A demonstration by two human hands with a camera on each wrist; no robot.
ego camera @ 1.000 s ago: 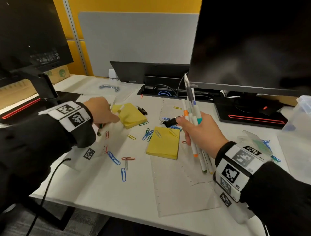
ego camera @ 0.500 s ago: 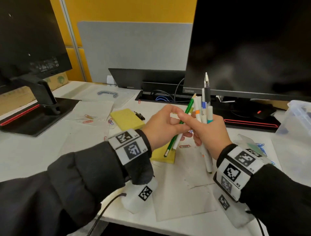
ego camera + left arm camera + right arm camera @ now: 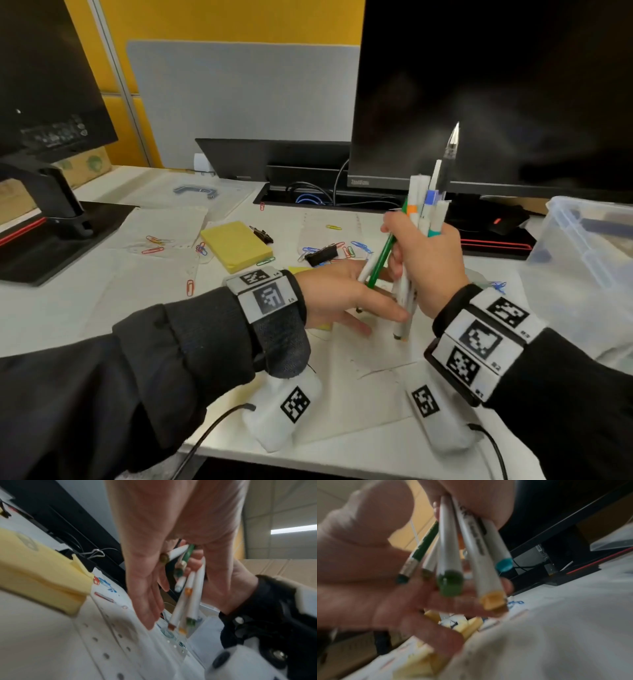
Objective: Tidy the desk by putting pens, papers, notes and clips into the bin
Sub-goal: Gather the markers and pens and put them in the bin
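My right hand (image 3: 428,263) grips an upright bundle of several pens (image 3: 426,202) above the desk's middle. A green pencil (image 3: 382,263) and a white pen lean into the bundle from the left, their upper ends between the right fingers. My left hand (image 3: 346,298) lies just below and left of the bundle, fingers straight, its palm (image 3: 145,588) facing the pens' lower ends (image 3: 185,601). In the right wrist view the capped pen ends (image 3: 450,582) point at the left palm (image 3: 368,574). The clear plastic bin (image 3: 589,240) stands at the right edge.
A yellow sticky pad (image 3: 236,245), two black binder clips (image 3: 322,255) and several coloured paper clips (image 3: 346,248) lie on loose papers (image 3: 154,274). A second yellow pad (image 3: 42,568) sits under my left wrist. Monitors (image 3: 496,96) stand behind and at left.
My left hand carried the green pencil and a white pen from the left of the desk to the bundle, let them go and dropped lower with fingers straight. My right hand now holds them too.
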